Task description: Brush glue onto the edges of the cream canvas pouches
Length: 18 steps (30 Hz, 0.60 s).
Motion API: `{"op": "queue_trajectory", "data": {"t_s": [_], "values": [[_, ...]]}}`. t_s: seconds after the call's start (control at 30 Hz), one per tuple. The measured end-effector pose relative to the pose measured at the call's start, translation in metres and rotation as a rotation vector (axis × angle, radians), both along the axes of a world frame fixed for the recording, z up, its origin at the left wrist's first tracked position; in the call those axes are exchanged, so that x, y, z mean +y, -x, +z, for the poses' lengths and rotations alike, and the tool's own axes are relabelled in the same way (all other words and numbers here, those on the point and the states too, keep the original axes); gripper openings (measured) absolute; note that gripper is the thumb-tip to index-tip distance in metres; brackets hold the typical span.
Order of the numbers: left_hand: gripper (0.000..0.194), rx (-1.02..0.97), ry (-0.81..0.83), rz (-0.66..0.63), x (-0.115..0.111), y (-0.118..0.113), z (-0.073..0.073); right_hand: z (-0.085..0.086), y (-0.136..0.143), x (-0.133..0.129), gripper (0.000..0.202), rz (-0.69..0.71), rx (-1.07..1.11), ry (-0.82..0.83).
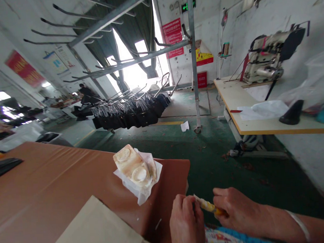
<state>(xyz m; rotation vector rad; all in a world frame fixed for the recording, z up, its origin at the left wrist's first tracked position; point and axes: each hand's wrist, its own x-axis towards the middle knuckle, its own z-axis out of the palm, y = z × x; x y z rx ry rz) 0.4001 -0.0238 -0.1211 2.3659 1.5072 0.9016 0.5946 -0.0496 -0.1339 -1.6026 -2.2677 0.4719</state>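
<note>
My right hand is closed around a slim yellow stick-like tool, smeared with something whitish; its exact kind does not show. My left hand is at the table's corner, fingers curled together by the tool's pale far end. What those fingers pinch is hidden. Beyond my hands, a stained cream plastic container with two round marks lies on crumpled white paper. A beige sheet or flat stack rests on the brown-covered table to the left.
A wheeled metal rack carries hanging dark pieces past the table. At the right, a pale worktable holds a sewing machine, white paper and a black cone. Scrap paper lies on the green floor.
</note>
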Motion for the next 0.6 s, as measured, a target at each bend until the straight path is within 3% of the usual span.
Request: {"op": "queue_trajectory", "data": {"t_s": [0.17,0.27,0.33,0.43,0.6], "values": [[0.016,0.317,-0.148,-0.061,0.002,0.001,0.008,-0.004,0.000,-0.003,0.011,0.030,0.000,-0.033],[0.016,0.426,-0.175,0.030,0.012,0.013,0.016,-0.004,-0.004,-0.005,0.013,0.071,0.010,-0.022],[0.018,0.383,-0.133,0.106,0.022,0.025,0.022,0.000,-0.009,-0.007,0.013,0.068,0.066,0.030],[0.015,0.234,-0.036,0.103,0.032,0.037,0.026,0.008,-0.015,-0.006,0.015,0.014,0.202,0.092],[0.024,0.127,0.109,0.111,0.027,0.020,0.019,0.012,-0.021,0.001,0.022,0.089,0.325,-0.025]]}}
